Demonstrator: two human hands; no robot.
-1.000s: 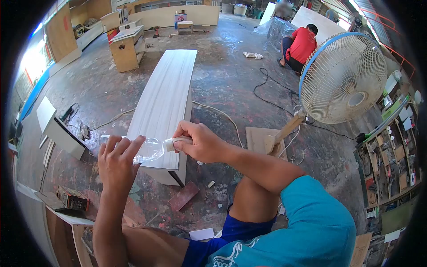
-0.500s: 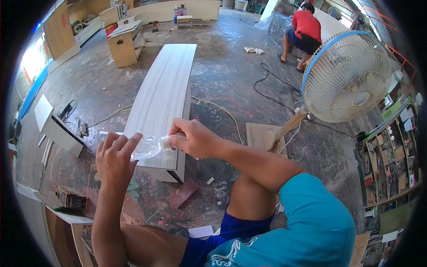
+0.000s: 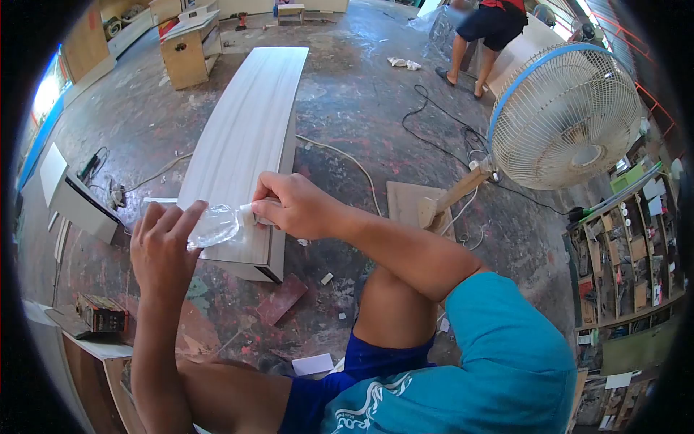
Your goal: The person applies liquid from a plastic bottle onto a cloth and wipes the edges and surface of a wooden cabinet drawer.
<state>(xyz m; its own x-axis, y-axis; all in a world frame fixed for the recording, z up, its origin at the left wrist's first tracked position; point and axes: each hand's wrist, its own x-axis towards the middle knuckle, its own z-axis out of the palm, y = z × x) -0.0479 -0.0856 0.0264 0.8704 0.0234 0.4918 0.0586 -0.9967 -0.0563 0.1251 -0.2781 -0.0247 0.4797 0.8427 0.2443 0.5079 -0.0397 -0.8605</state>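
Observation:
A small clear plastic bottle (image 3: 215,226) lies sideways between my two hands, above the near end of a long white wood-grain panel box (image 3: 242,137). My left hand (image 3: 160,242) is wrapped round the bottle's body, with its base end hidden by the fingers. At the other end, my right hand (image 3: 293,206) pinches the white cap (image 3: 248,215) between thumb and fingers. Whether the cap is loose or tight on the neck I cannot make out.
A pedestal fan (image 3: 564,119) stands at the right, with shelves of scraps (image 3: 629,253) behind. Cables (image 3: 347,155) cross the floor. At the back, a person (image 3: 491,36) stands. A small cabinet (image 3: 189,54), a boxed item (image 3: 101,312) and a reddish block (image 3: 282,300) lie around.
The view has shifted, so most things sit slightly higher and further left. Both hands keep hold of the bottle and cap. The person at the back has risen from a crouch.

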